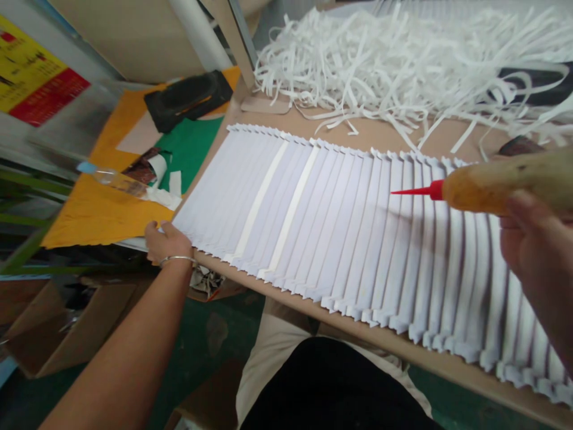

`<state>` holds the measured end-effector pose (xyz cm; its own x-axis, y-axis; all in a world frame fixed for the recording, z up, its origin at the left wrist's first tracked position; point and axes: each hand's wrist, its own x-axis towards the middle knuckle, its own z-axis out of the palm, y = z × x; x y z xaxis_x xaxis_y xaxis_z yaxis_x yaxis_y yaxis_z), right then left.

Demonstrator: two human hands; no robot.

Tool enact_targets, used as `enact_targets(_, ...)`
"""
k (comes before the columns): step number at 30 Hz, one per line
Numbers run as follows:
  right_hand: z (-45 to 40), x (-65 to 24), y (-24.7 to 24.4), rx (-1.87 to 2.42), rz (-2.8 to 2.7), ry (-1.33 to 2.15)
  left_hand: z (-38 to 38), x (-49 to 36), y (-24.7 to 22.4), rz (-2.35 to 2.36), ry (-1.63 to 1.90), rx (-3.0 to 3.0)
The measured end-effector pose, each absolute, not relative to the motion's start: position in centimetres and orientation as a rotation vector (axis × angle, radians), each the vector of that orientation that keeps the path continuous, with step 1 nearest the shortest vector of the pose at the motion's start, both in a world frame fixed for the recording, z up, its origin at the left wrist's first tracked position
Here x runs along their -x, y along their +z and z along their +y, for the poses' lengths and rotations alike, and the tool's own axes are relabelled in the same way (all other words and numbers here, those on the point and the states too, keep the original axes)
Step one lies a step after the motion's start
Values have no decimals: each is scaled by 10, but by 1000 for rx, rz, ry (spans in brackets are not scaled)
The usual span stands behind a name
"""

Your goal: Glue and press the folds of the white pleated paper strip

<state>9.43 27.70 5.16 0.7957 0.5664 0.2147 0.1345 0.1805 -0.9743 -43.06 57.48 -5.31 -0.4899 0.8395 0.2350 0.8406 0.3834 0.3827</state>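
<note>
A long row of overlapping white paper strips (pixel 340 215) lies fanned across the brown tabletop. At its left front corner, my left hand (pixel 168 242) rests with bent fingers against the edge of the strips; whether it pinches any of them cannot be made out. A bracelet circles that wrist. On the right, my right hand (pixel 532 239) is wrapped round a yellowish bottle (pixel 487 182) with a red pointed nozzle. The bottle is held sideways above the strips, its tip pointing left and apart from the paper.
Shredded white paper strips (pixel 380 65) are heaped along the back. Left of the strips are a black holder (pixel 188 98), green sheet (pixel 190 146), orange sheet (pixel 102 203) and clear plastic bottle (pixel 111 179). An open cardboard box (pixel 102 322) stands below left.
</note>
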Motion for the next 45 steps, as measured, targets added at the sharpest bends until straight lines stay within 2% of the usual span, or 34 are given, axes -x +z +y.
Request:
enact_targets(7, 366, -158, 26, 1267, -490, 556, 574, 430, -49, -2630, -711, 1542)
enact_targets(18, 405, -168, 6, 1377, -492, 564, 573, 428, -46, -2640, -662, 1519)
enact_targets(24, 389, -159, 6, 1393, -589, 604, 572, 426, -44, -2658, -653, 1508)
enact_targets(33, 339, -105, 31, 1483, -579, 602, 572, 426, -45, -2663, -666, 1536)
enact_targets(45, 254, -52, 26, 1615, -500, 625, 574, 430, -54, -2616, -755, 1602)
